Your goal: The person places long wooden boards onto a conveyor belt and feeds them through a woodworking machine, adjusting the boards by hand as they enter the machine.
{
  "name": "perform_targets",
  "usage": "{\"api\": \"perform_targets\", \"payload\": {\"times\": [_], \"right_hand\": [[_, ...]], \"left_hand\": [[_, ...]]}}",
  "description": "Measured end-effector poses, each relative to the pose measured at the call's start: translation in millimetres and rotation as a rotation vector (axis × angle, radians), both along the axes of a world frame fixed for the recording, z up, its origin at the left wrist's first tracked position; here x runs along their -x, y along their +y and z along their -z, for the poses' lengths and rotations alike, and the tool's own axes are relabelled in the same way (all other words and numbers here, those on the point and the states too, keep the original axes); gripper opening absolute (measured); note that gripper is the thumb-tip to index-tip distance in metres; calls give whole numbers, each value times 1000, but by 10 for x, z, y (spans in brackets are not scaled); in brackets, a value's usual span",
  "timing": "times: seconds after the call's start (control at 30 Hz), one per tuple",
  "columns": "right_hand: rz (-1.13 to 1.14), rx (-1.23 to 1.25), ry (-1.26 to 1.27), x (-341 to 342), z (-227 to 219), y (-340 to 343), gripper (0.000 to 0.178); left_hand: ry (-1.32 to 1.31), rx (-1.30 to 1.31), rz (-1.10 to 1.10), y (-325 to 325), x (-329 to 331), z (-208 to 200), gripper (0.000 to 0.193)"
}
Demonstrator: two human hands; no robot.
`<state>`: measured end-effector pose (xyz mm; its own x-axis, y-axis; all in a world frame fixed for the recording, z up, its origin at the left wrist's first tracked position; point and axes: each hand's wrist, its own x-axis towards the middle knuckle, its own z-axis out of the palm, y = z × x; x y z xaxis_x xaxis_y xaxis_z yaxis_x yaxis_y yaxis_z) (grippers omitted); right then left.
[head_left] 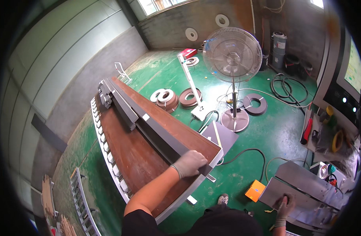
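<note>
My left hand (190,163), in a pale work glove, is closed over the near end of a long dark grey board (161,143). This board lies lengthwise on a brown-topped roller table (137,169) and runs away to the far left. My right hand (285,205), also gloved, is low at the right, in front of a flat metal plate (281,190) of a machine. Its fingers are loosely curled with the thumb apart, and I see nothing held in it. Whether it touches the plate I cannot tell.
A standing fan (233,59), rolls of edge banding (166,100) and a white stand (190,78) are beyond the table. An orange box (255,190) sits beside the metal plate. Hoses (263,157) cross the green floor. An aluminium ladder (82,200) lies at the left.
</note>
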<state>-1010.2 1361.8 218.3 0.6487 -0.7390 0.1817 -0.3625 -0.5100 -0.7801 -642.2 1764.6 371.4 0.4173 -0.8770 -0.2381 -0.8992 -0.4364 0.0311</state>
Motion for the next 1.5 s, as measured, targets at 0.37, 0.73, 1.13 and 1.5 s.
{"api": "perform_targets", "payload": {"times": [0.37, 0.73, 1.13, 1.5], "right_hand": [[-396, -791, -269, -568, -384, 679, 26], [161, -865, -571, 1496, -120, -951, 11], [633, -702, -876, 2651, 505, -2043, 35], [811, 98, -518, 1712, -357, -1592, 18]], "left_hand": [[382, 518, 283, -1797, 1608, 521, 59], [340, 208, 186, -1485, 967, 255, 59], [424, 358, 301, -2429, 1633, 430, 66], [199, 374, 363, -2604, 1700, 757, 73]]}}
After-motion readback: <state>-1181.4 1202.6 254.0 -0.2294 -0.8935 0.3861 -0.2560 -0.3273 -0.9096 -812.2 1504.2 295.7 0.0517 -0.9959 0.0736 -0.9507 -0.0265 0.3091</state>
